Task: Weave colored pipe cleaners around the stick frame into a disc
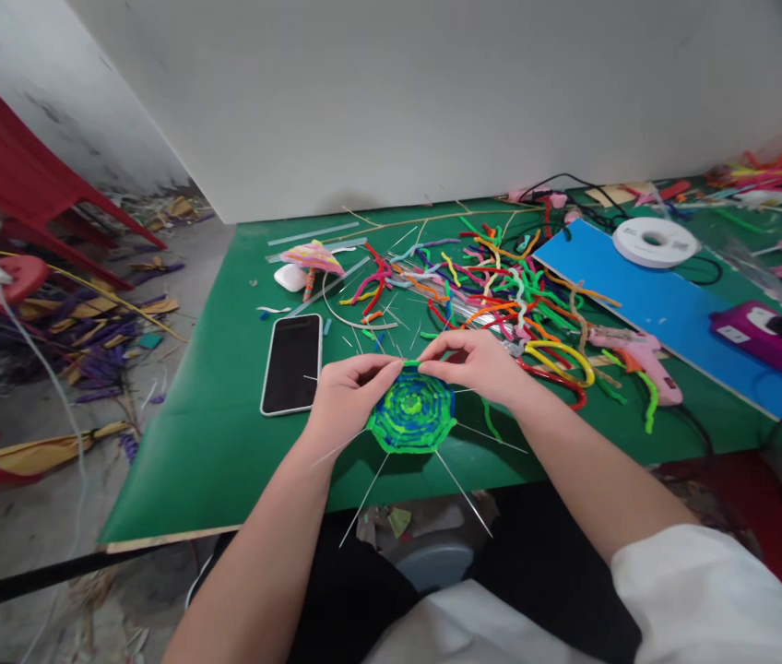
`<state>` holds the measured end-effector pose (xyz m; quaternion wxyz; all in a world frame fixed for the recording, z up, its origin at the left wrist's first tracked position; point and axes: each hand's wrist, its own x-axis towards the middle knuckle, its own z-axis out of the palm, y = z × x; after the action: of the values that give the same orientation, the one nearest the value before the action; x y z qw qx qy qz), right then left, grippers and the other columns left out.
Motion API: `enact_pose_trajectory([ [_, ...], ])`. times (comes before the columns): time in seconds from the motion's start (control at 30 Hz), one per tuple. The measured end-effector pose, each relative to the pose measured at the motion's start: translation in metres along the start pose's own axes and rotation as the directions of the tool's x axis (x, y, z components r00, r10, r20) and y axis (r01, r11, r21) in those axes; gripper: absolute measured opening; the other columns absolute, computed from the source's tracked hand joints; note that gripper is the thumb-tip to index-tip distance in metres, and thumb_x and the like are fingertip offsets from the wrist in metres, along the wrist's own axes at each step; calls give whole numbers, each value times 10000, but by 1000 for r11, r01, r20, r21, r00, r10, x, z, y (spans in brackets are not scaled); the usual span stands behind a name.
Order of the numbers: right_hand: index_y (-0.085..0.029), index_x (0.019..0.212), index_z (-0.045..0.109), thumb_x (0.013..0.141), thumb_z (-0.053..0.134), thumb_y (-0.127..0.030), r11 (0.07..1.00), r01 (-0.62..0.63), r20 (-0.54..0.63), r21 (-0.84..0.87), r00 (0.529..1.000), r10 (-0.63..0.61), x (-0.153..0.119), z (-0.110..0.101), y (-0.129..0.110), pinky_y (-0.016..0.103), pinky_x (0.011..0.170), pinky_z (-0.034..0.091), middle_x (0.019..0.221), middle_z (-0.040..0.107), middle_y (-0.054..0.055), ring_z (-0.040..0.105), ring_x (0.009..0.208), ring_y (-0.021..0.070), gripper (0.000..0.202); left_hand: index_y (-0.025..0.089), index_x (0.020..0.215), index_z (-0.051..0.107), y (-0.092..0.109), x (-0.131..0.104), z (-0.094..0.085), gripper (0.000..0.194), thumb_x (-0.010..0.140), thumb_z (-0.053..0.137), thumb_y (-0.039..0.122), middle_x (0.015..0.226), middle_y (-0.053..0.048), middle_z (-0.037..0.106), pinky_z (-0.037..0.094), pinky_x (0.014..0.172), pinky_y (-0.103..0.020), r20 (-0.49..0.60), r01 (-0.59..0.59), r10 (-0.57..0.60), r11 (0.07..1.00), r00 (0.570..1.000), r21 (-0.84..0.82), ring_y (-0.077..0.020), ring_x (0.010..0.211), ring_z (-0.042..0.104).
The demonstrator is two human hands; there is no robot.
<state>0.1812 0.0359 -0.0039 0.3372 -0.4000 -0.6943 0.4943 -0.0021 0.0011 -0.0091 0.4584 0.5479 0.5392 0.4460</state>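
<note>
Between my hands is a round web [413, 410] woven from green and blue pipe cleaner, with several thin, pale spokes sticking out around it. My left hand [353, 392] pinches the web's far left edge between thumb and fingers. Close beside it, my right hand [470, 364] has thumb and fingertips pinched on a green strand at the same far edge. The web is held near the table's front edge, and two spokes reach past that edge. Left of my left hand lies a phone [292, 364] with a dark screen.
Loose coloured pipe cleaners [494, 277] are heaped beyond my hands. A pink glue gun [640, 360], yellow-handled scissors [563, 360], a blue board [681, 314], a white spool [655, 242] and a purple power strip [768, 337] lie right. A small umbrella-like piece [312, 258] is behind the phone.
</note>
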Motion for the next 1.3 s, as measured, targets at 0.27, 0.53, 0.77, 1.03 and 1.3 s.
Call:
enact_pose_trajectory([
  [0.27,-146,717,592,699,603,-330,1000,19,-2,-20,1000,-19,-1,5,1,200,514,436,686,591,9,525,581,82,186,160,765,701,-1,0,2,209,684,641,343,722,-31,697,493,595,-232,42,-11,10,1000,999,20,-152,659,620],
  [0.53,-150,713,578,706,586,-275,996,56,-11,-75,998,-57,-2,7,3,188,523,437,688,577,0,521,595,79,125,158,745,684,-2,1,5,179,668,657,316,699,-21,676,473,601,-222,58,18,-15,998,998,-53,-128,641,597],
  [0.77,-151,719,585,710,579,-289,991,46,-4,-126,999,-47,-1,9,1,202,552,451,680,587,3,535,602,88,139,139,734,674,0,0,4,188,660,658,312,665,-22,654,442,565,-212,91,50,-43,996,995,-72,-116,603,565],
  [1.03,-150,754,605,698,594,-306,998,18,-8,-62,1000,-18,1,9,4,190,543,430,705,592,6,533,626,90,166,149,786,685,-2,2,3,238,673,640,354,725,-33,679,462,611,-228,109,70,-66,997,992,-34,-150,671,597],
  [1.3,-145,709,578,697,585,-282,1000,-5,-50,-5,999,4,3,5,5,190,542,402,669,550,-9,491,605,80,138,166,751,704,-6,3,-1,240,669,645,384,715,-24,689,455,588,-207,84,96,-98,995,992,28,-145,661,591],
])
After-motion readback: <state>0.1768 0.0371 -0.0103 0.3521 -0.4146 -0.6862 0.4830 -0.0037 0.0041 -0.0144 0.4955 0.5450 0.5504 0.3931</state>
